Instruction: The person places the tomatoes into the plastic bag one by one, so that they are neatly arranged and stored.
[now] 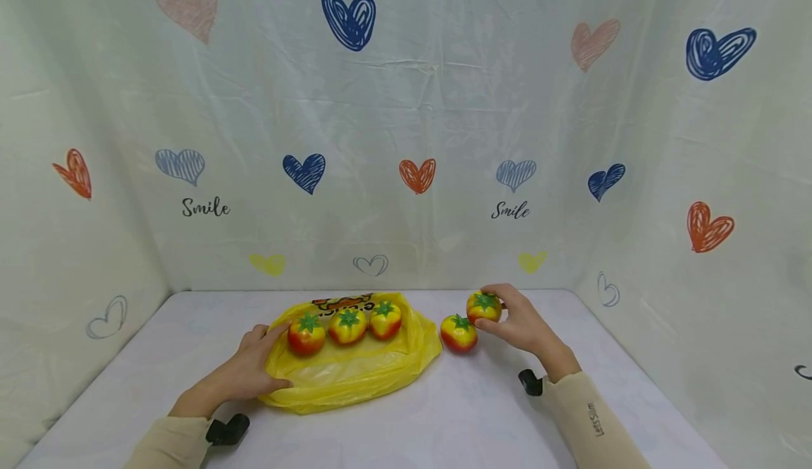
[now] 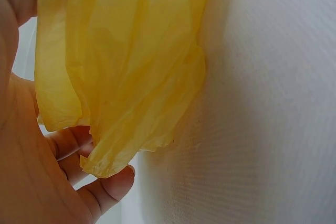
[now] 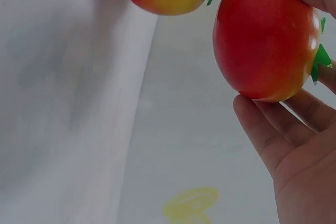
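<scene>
My left hand (image 1: 250,367) grips the left end of a yellow plastic bag (image 1: 355,388), thumb at its near edge and fingers farther back. In the left wrist view, the fingers curl by the crumpled bag (image 2: 131,61). Three red-and-yellow toy tomatoes with green star-shaped tops, a left one (image 1: 306,335), a middle one (image 1: 347,326) and a right one (image 1: 385,320), sit in a row on the bag. My right hand (image 1: 523,321) holds another toy tomato (image 1: 484,307) between thumb and fingers, raised in the right wrist view. Beside it sits a further tomato (image 1: 459,334), right of the bag.
A white table (image 1: 406,441) lies under everything. Behind and on both sides hangs a pale curtain (image 1: 406,116) printed with hearts and the word Smile. Black wrist cameras, a left one (image 1: 228,429) and a right one (image 1: 530,382), sit by beige sleeves.
</scene>
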{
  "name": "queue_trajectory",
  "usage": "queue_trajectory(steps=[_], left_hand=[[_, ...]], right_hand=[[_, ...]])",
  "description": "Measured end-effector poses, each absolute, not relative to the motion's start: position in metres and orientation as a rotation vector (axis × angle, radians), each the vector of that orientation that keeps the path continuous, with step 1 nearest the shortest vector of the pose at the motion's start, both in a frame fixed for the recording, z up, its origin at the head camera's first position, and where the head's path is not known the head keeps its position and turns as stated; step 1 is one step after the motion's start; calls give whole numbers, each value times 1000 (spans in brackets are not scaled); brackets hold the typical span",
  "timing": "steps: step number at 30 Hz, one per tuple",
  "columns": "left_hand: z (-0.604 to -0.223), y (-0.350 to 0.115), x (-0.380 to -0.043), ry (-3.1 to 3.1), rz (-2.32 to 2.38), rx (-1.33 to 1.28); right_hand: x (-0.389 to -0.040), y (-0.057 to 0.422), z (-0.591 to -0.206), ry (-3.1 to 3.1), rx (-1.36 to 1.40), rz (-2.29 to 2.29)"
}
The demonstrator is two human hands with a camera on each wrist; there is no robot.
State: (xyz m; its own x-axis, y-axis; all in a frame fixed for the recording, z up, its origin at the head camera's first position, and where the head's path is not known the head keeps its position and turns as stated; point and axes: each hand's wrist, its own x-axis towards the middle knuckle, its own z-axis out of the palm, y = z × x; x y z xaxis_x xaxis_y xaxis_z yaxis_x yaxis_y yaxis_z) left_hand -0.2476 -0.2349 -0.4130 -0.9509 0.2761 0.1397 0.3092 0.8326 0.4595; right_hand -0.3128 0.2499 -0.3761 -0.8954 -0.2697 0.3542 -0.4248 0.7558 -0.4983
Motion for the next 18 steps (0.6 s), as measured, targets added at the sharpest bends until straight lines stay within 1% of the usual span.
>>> queue_trajectory(steps=[6,18], left_hand=[[-412,-234,-247,-2940,-744,-467],[-413,-235,-248,-2944,-749,-478]], right_hand=[[-307,242,-371,-2677,596,841],[-303,229,-372,-2615,709,821]])
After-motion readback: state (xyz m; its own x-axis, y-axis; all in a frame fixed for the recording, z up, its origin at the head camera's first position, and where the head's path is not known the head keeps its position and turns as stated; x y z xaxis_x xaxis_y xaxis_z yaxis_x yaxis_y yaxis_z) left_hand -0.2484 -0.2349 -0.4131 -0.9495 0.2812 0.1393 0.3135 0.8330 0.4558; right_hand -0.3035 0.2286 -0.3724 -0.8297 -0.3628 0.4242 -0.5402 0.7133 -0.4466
